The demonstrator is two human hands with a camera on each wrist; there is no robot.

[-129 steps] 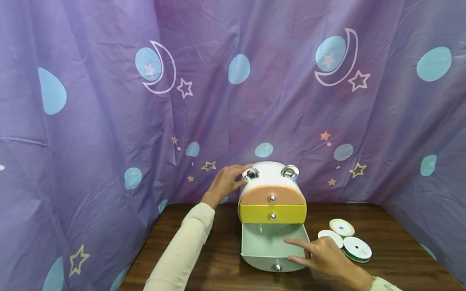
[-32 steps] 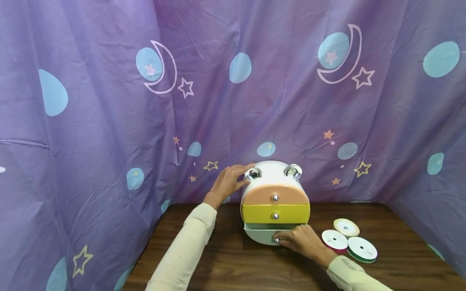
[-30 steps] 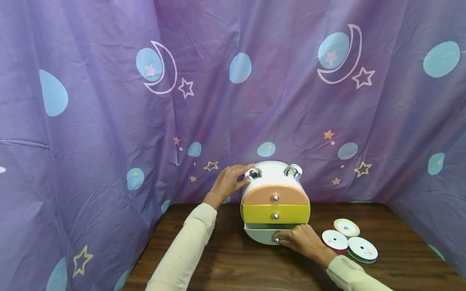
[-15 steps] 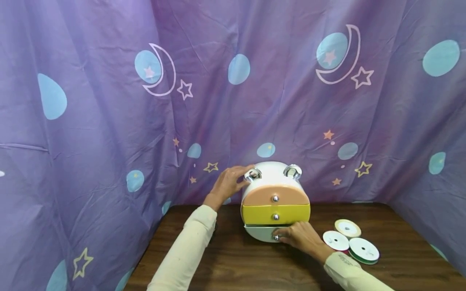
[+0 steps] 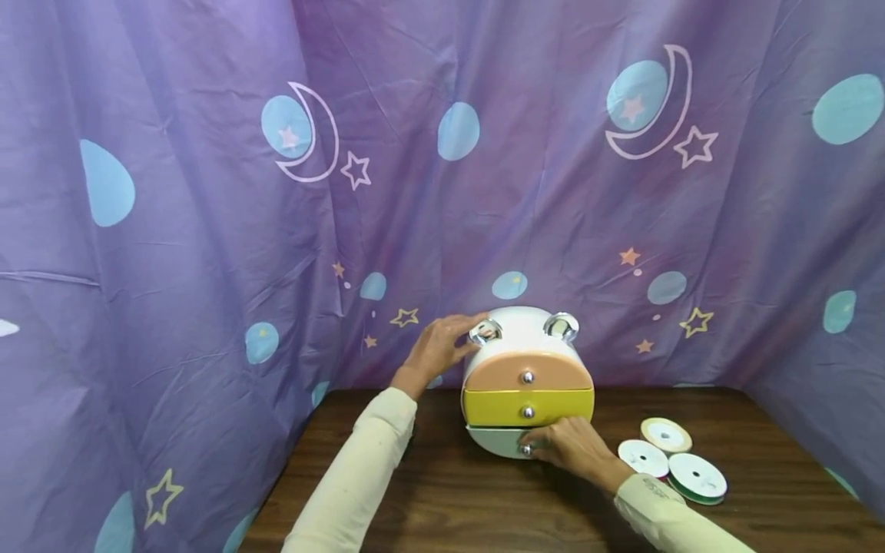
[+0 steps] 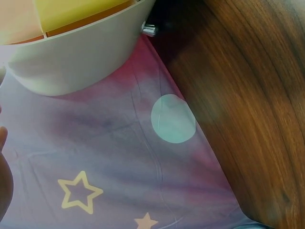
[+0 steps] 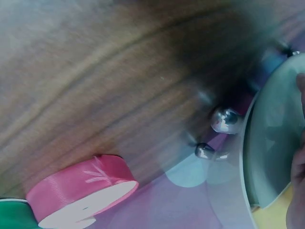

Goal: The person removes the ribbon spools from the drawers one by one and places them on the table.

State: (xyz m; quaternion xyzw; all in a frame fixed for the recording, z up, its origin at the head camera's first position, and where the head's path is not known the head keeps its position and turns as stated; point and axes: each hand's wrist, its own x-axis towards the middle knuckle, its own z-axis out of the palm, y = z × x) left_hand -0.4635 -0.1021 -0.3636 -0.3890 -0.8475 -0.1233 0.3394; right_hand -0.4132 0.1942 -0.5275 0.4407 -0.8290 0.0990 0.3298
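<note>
A small rounded drawer cabinet (image 5: 522, 329) with a white body and two silver ring-like eyes stands toward the back of the table. My left hand (image 5: 435, 349) holds its left silver eye (image 5: 486, 332) between fingers and thumb. Below the peach drawer (image 5: 494, 374) and yellow drawer (image 5: 494, 407), the pale green bottom drawer (image 5: 492, 443) is almost fully in, a thin dark gap along its top. My right hand (image 5: 574, 447) pinches this drawer's silver knob (image 5: 527, 450). In the right wrist view, part of the right hand (image 7: 299, 171) shows against the green drawer front (image 7: 274, 129).
Three ribbon spools lie right of the cabinet: a cream one (image 5: 666, 435), a red one (image 5: 643, 457) and a green one (image 5: 697, 478). A purple curtain (image 5: 387, 215) with moons and stars hangs behind the brown wooden table (image 5: 442, 514).
Earlier the green drawer was pulled far out, with my right hand over it. My right hand has since taken its knob, and the drawer has slid back in. My left hand stays at the eye.
</note>
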